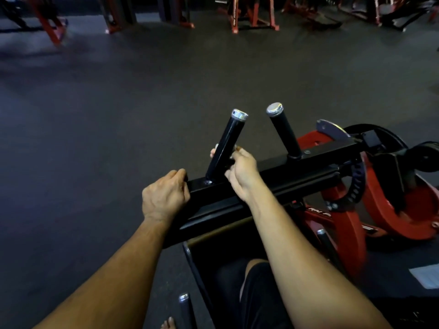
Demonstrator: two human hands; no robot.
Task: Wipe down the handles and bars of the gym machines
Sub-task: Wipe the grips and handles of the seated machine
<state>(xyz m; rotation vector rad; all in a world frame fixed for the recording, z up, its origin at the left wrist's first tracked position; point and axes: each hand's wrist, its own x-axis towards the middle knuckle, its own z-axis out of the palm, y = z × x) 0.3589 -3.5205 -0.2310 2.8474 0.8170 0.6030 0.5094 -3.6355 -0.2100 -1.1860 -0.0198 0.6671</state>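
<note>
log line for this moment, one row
left hand: grips black bar end | right hand: grips near handle | far handle: untouched

dark rubber floor [118,103], white paper [426,276] lying on it at right

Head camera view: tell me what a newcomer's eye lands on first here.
First come the two black handles with silver caps standing up from a black crossbar at the centre: the right hand curls round the near handle, while the far handle stands untouched. The left hand grips the crossbar's left end. Next, the red machine frame at right stands out against the dark floor.
</note>
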